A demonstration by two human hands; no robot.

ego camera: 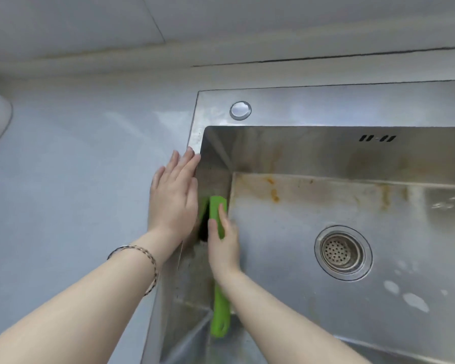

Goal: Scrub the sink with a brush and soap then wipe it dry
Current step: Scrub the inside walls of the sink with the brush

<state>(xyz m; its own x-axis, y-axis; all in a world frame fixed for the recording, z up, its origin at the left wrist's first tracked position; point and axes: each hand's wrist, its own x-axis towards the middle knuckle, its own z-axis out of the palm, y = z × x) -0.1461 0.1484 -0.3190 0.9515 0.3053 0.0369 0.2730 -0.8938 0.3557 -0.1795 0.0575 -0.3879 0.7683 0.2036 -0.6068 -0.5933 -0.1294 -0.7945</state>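
The right hand [222, 245] was clamped on the green plastic long-handled scrubbing brush [220, 311], fingers curled over the back of its head, with one finger stretched along it. That grip probably served to bear down on the dark bristles, which faced the left inner wall of the brushed stainless-steel rectangular sink [326, 103]. The handle trailed back towards the person, its holed end low in the near left corner.

The left hand [174, 195] lay flat with fingers straight and together, holding nothing. It was laid along the sink's left rim where that meets the pale grey table [63, 179], most likely as a brace while the other arm pushed. A thin braided bracelet [147, 258] circled that wrist.

The brush sat inside the basin, against the left wall just below the left hand.

The sink looked far from clean. Orange-brown rust-like streaks [275, 195] ran along the back ledge and wall, and the left wall was speckled with grime. A few pale foamy patches [415, 302] sat on the floor near the round perforated metal drain strainer [343, 252]. Scrubbing seemed at an early stage, with wiping dry not yet due.

A round steel cap [240, 110] sat on the rim behind.
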